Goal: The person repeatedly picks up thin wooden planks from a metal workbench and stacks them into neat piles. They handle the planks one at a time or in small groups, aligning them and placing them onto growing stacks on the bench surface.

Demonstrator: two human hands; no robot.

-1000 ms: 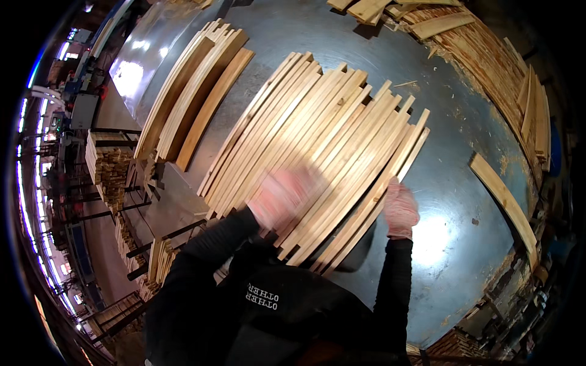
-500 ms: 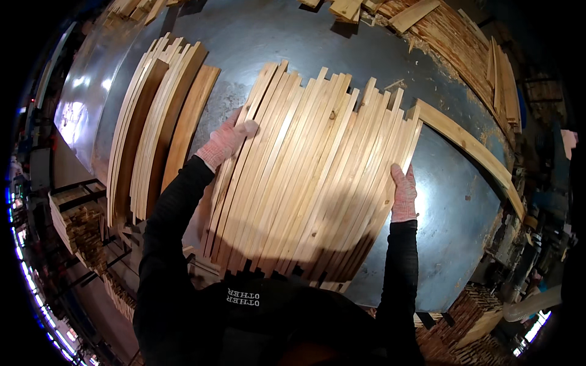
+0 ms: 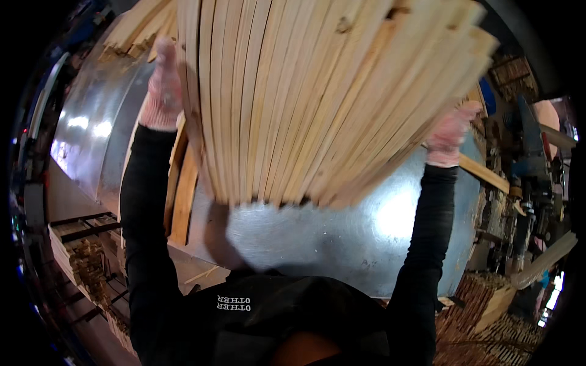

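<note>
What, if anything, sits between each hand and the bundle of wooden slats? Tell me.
Nothing visible does. The left hand presses straight against the left edge of the bundle of wooden slats, and the right hand against its right edge, both gloved, holding it above the metal table.

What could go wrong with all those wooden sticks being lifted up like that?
The wood strips are loose, pinched only at the sides by the left hand and right hand. Middle ones might slip out and drop onto the metal table. The fanned ends look uneven, so the bundle could perhaps twist apart.
</note>
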